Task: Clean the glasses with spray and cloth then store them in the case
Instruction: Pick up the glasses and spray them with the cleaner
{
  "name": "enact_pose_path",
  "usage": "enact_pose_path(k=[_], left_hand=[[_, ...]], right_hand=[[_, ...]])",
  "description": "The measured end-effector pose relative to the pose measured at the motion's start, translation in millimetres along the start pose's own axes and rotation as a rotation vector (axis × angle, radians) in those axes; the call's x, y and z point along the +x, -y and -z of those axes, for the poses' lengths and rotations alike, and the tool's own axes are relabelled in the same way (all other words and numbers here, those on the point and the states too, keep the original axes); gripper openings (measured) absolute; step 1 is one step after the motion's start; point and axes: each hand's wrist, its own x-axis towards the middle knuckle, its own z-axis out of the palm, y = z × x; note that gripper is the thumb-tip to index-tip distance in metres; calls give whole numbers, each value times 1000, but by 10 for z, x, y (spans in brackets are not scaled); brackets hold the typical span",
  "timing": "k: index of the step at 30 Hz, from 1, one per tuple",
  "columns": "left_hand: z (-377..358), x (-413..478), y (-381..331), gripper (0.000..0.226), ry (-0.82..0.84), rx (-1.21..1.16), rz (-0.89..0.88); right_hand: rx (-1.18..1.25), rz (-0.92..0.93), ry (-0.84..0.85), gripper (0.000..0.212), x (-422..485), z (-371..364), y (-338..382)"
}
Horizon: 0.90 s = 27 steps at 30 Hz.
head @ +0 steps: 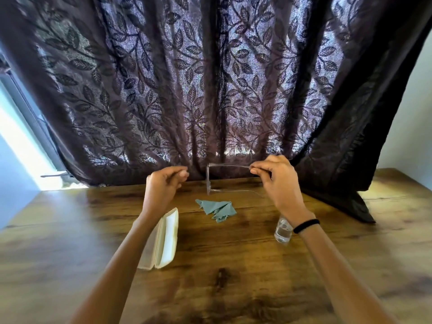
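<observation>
Temple of the thin greyish-framed glasses [208, 178]: my right hand [275, 181] is pinching it, left hand [163, 185] curling empty at 9 o'clock.

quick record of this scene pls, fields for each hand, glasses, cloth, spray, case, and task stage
right hand: pinches one temple arm of the glasses, holding them above the table
left hand: raised, fingers curled, nothing seen in it
glasses: unfolded, in the air, front edge-on to camera
cloth: teal, crumpled on table between case and spray bottle
spray bottle: upright, partly hidden by right wrist
case: white, open, beneath left forearm
task stage: glasses not yet in case
</observation>
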Motion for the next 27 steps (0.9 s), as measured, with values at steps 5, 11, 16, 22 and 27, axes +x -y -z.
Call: enact_pose_path(k=[5, 11, 16, 22, 27], left_hand=[[21, 52, -476, 16, 97, 307, -415], [-148, 36, -583, 26, 294, 796, -382], [-202, -28, -494, 16, 220, 738, -390], [-134, -37, -221, 16, -24, 497, -234], [-99, -116, -8, 17, -154, 376, -87]], right_hand=[[-75, 68, 53, 14, -17, -63, 84], [-110, 123, 82, 14, -47, -87, 161], [-81, 169, 49, 13, -74, -58, 210], [97, 78, -159, 32, -173, 88, 107], [180, -59, -229, 34, -399, 134, -225]])
